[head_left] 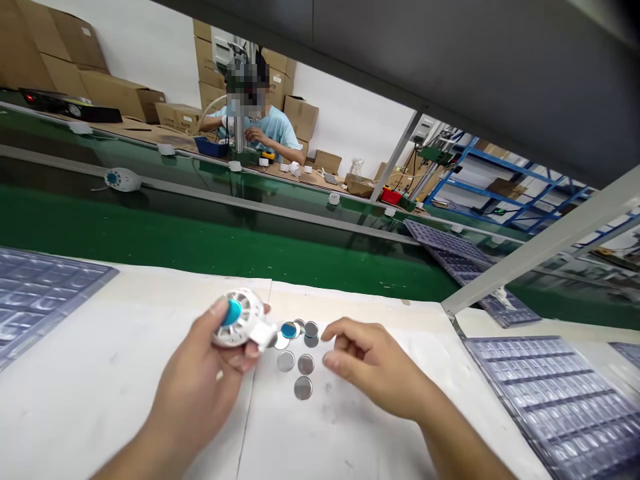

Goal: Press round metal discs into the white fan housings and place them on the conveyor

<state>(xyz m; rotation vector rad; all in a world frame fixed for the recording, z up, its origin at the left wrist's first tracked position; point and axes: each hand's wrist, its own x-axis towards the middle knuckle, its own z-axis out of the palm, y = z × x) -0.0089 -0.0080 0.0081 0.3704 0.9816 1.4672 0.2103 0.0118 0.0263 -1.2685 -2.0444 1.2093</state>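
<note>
A small white fan (246, 316) with radial slots and a shiny blue disc (233, 312) at its centre is held in my left hand (200, 373). The thumb presses at the edge of the blue disc, and the fingers support the fan from below. On the white table lie several round silver discs (303, 388), some overlapping, with one blue-faced disc (289, 330) among them. My right hand (373, 363) hovers just right of these discs. Its thumb and index finger are apart, and nothing shows between them.
Clear plastic trays stand at left (45, 293) and right (565, 400). Beyond the table runs a green conveyor (200, 233) carrying another white fan (123, 179). A slanted white post (540, 247) rises at right under a grey shelf (400, 60). A co-worker (280, 130) sits across.
</note>
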